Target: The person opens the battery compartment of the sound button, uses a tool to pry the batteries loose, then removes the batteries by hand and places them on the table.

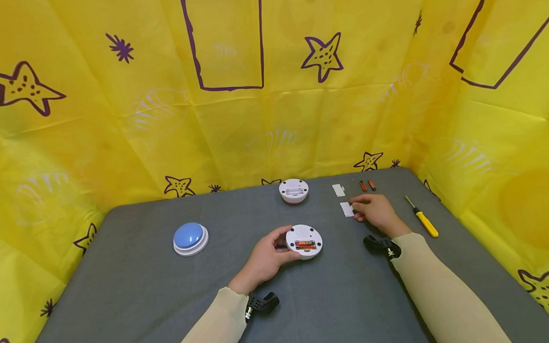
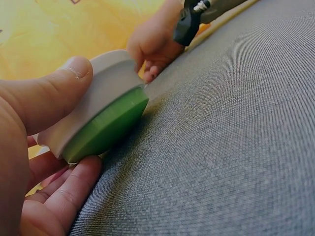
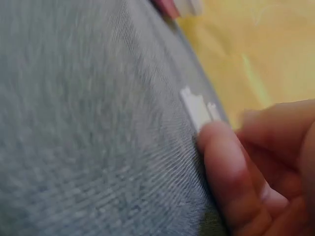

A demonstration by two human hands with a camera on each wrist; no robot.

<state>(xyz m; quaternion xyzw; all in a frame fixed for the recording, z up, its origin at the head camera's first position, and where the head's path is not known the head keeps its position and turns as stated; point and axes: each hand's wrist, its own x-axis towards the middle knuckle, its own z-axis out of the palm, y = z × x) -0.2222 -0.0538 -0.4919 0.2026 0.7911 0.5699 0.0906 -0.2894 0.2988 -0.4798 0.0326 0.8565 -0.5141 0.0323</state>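
My left hand (image 1: 269, 252) grips a round button buzzer (image 1: 297, 230) by its side, thumb on the white base and fingers underneath. Its base faces up, showing two red batteries (image 1: 305, 245) in the uncovered compartment. In the left wrist view its green push top (image 2: 110, 123) faces down, close over the cloth. My right hand (image 1: 377, 212) has its fingertips at the edge of a white battery cover (image 1: 346, 209), pinching it; the right wrist view is blurred there. Another white battery cover (image 1: 338, 190) lies just beyond.
An upturned buzzer (image 1: 294, 196) with a vacant battery slot stands at the back. Two loose red batteries (image 1: 368, 185) lie at back right, a yellow-handled screwdriver (image 1: 425, 222) near the right edge. A blue-topped buzzer (image 1: 190, 237) sits at left. Yellow patterned cloth (image 1: 237, 137) surrounds the grey table (image 1: 138, 287).
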